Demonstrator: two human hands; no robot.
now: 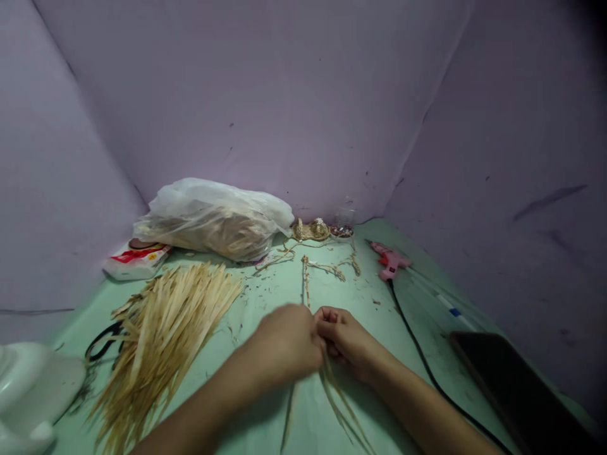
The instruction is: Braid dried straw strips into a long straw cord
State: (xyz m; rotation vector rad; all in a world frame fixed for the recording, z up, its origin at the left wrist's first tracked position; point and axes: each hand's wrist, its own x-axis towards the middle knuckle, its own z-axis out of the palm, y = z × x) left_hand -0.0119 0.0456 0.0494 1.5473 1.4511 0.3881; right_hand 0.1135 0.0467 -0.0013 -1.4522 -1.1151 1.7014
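Observation:
My left hand [290,341] and my right hand [348,341] meet above the middle of the table, fingers closed on a thin braid [306,287] of dried plant fibre. The finished-looking plaited part runs away from me past my fingertips. Loose strands [344,411] hang from between my hands towards me. My left hand is slightly smeared by motion and its fingertips are partly hidden. To the left lies a fanned pile of flat, straw-coloured fibre strips [175,341]. Several more pieces of thin braid [332,270] lie beyond my hands.
Scissors [104,341] poke out beside the strips, near a white object [35,385]. Against the wall are a plastic bag of fibre [218,221], a red-and-white box [137,259], a woven piece [310,230] and a clear container [342,229]. Rightward lie a pink glue gun [389,259] and dark phone-like slab [516,392].

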